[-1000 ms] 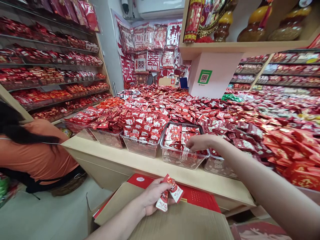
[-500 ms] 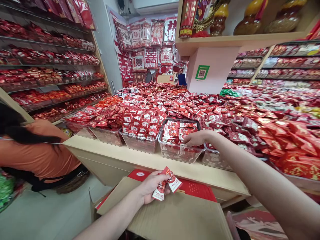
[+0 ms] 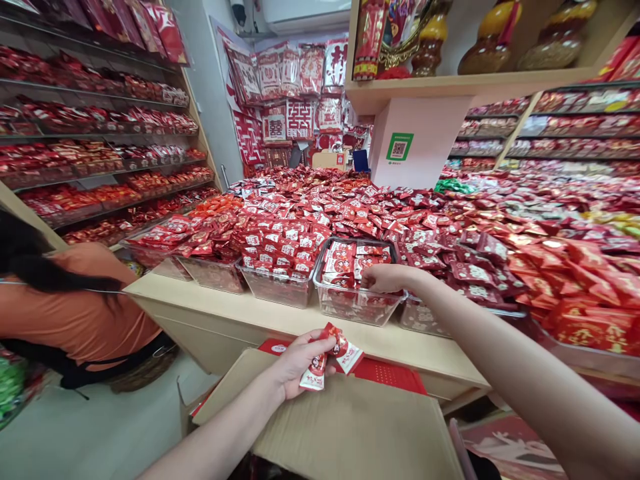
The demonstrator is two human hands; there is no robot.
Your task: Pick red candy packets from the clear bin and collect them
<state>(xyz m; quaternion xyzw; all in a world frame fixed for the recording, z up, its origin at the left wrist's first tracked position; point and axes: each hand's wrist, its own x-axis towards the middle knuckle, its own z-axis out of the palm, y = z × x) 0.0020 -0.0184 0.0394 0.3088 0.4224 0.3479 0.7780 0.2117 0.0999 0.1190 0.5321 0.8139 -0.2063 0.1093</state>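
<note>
Now left hand (image 3: 300,362) nearer counter (image 3: 280,316), pinching packets (image 3: 315,373); right hand (image 3: 387,279) more curled, hold unclear.

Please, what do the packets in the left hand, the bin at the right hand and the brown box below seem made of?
Packets: probably thin printed film, slightly glossy, with flat, flared ends; coated paper is possible. Bin: likely clear, glossy plastic; its wall is see-through. Box: apparently matte cardboard, with a broad flap.
</note>
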